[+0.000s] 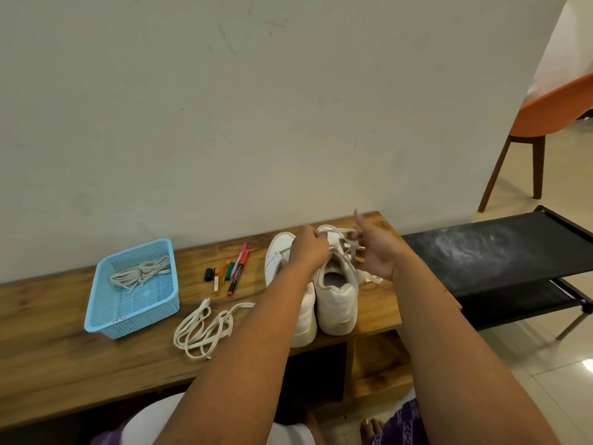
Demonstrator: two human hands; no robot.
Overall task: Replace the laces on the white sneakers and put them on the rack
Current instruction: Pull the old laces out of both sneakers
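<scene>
Wood-grain brown runs across the low bench [64,316] that stands against a plain pale wall [224,107]. At its left end sits a light blue perforated basket [106,316] holding a bundle of pale laces [141,273]. Just right of the basket lie several markers [229,273], and nearer the front edge a loose lace [205,329] sprawls in loops on the wood. Two white sneakers [337,303] stand side by side right of the markers, heels toward the person. Beyond the bench's right end a black fabric rack [494,252] stands on the glossy tiled floor [513,364], its top tier smeared with pale dust. An orange chair [552,114] on wooden legs is cut off at the upper right corner.

The person's left forearm crosses in front of the left sneaker and hides most of it. Open compartments under the bench are dark and hard to read.

The left hand [309,248] rests over the tongue area of the right sneaker, fingers curled together, seemingly pinching lace near the eyelets, though the exact grip cannot be told. The right hand [375,252] hovers just right of that shoe's laces, palm up, index finger raised, the other fingers bent around a strand of the lace [348,248] that crosses between the two hands. A short lace end hangs below the right palm beside the shoe.
</scene>
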